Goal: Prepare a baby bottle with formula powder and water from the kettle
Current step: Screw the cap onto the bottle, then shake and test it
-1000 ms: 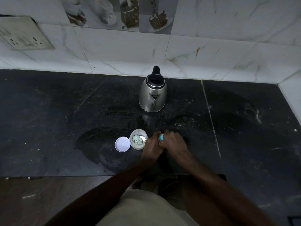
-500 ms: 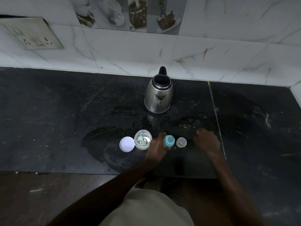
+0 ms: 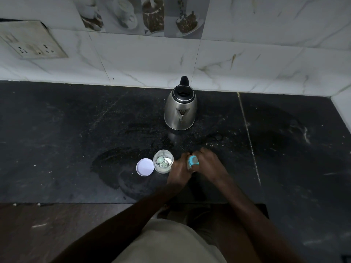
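Gripping the baby bottle (image 3: pixel 192 162), both hands close.

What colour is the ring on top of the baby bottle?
Light blue. The ring shows best in the head view, between the two hands.

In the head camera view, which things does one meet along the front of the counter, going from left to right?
white lid → open clear jar → left hand → baby bottle with blue collar → right hand. Both hands close around the bottle.
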